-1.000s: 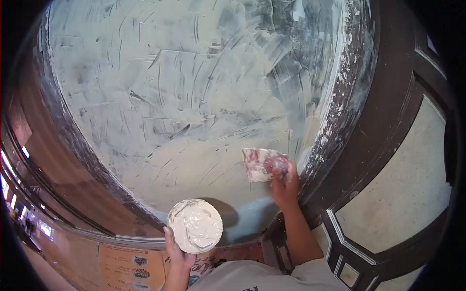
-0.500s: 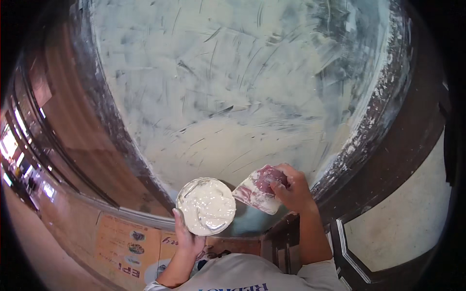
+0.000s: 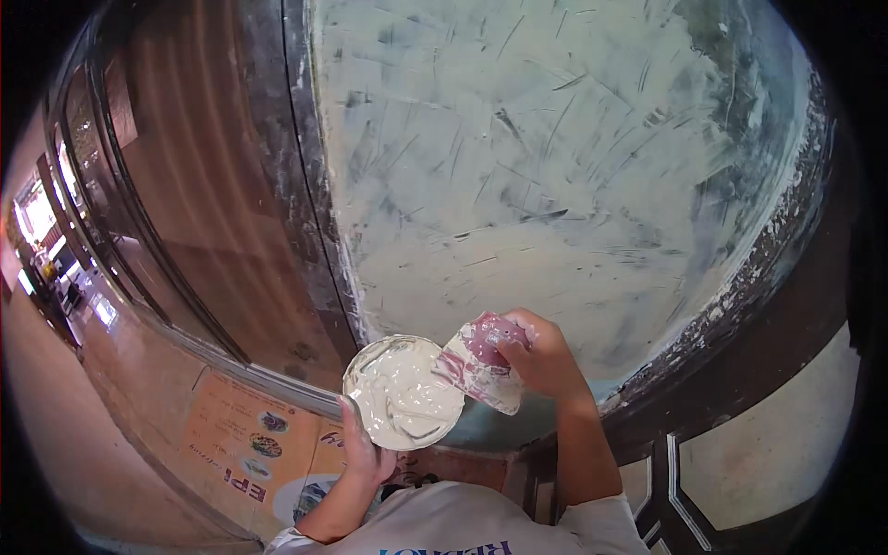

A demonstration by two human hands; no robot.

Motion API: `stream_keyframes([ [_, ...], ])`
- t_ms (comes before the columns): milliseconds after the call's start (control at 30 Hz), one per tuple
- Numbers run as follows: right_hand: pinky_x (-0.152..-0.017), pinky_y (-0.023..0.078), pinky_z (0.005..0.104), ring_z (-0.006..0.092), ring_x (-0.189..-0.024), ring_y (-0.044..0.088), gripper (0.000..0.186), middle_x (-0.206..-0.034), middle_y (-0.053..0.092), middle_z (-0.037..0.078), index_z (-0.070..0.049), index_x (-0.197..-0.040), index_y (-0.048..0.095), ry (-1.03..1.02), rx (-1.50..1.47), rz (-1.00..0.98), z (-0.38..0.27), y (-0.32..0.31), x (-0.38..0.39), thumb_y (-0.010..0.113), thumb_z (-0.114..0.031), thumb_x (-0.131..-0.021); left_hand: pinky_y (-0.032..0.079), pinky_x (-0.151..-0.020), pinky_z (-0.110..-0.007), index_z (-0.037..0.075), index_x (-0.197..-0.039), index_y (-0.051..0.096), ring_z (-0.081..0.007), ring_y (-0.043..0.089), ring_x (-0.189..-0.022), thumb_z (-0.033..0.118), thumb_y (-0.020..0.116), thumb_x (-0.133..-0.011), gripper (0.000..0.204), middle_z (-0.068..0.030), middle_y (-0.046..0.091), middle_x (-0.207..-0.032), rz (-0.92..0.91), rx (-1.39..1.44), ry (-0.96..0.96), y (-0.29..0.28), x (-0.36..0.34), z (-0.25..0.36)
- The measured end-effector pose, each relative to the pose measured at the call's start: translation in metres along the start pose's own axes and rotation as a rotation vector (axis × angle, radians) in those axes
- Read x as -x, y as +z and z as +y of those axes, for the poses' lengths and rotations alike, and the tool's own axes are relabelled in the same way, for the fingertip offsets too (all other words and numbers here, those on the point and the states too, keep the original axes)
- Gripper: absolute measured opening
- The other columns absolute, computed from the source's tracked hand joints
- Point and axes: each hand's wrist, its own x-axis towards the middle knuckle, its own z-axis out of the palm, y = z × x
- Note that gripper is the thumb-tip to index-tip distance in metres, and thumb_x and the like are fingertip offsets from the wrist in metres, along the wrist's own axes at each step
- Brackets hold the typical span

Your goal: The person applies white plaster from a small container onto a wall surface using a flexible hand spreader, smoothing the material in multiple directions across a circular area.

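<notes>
My left hand (image 3: 363, 450) grips a round tub (image 3: 369, 349) from its lower left side, thumb up along the wall. Glossy off-white putty (image 3: 407, 393) fills it, with curved drag marks across the top. In my right hand (image 3: 548, 358) is a reddish putty spreader (image 3: 483, 344), closed in the fingers and smeared with white. The spreader's left edge overlaps the tub's right rim; whether it touches the putty, I cannot tell. Beyond both hands is a wall panel (image 3: 518, 231) coated in patchy pale putty with dark streaks.
A dark wooden frame (image 3: 319, 185) borders the panel on the left, beside brown glossy panelling (image 3: 203, 166). At lower right stand dark mouldings around a pale panel (image 3: 758, 435). An orange printed sheet (image 3: 240, 439) lies on the floor at lower left.
The view has swung left, so the coated panel sits further right. My right hand has brought the spreader closer to the tub, and it now overlaps the rim.
</notes>
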Motion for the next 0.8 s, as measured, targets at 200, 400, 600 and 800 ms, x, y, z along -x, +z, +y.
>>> stream_keyframes([
  [200,-0.067,0.051,0.0379,0.029,-0.069,0.065,0.028,-0.082,0.069,0.016,-0.004,-0.11,0.063,-0.278,0.172,0.056,-0.017,0.037,-0.002,0.064,-0.019,-0.087,0.036,-0.114,-0.044,0.008,-0.15,0.034,-0.0296,0.044,-0.136,0.057,0.029,-0.103,0.068,-0.0125,0.042,-0.15,0.014,0.001,0.077,-0.02,-0.006,0.024],
  [400,-0.063,0.049,0.0421,0.0384,-0.069,0.063,0.027,-0.074,0.064,0.018,-0.005,-0.106,0.058,-0.169,0.46,-0.009,-0.026,0.057,0.001,0.065,-0.025,-0.089,0.038,-0.112,-0.045,0.007,-0.148,0.036,-0.0302,0.046,-0.134,0.056,0.036,-0.102,0.068,-0.013,0.045,-0.148,0.024,0.084,0.107,-0.044,-0.015,0.059],
  [600,-0.062,0.05,0.0429,0.0401,-0.069,0.063,0.025,-0.076,0.064,0.02,-0.004,-0.106,0.057,-0.207,0.467,0.181,-0.009,0.077,0.001,0.064,-0.024,-0.091,0.038,-0.113,-0.045,0.007,-0.148,0.037,-0.0303,0.047,-0.133,0.053,0.038,-0.102,0.065,-0.0127,0.044,-0.149,0.009,0.173,0.105,-0.064,-0.027,0.09],
  [800,-0.063,0.051,0.0425,0.0416,-0.071,0.066,0.025,-0.081,0.065,0.022,-0.001,-0.107,0.055,-0.245,0.307,0.575,-0.011,0.099,-0.018,0.06,-0.022,-0.095,0.038,-0.113,-0.045,0.008,-0.148,0.037,-0.0299,0.046,-0.134,0.053,0.035,-0.102,0.065,-0.0126,0.044,-0.15,-0.004,0.108,0.088,-0.087,-0.03,0.105],
])
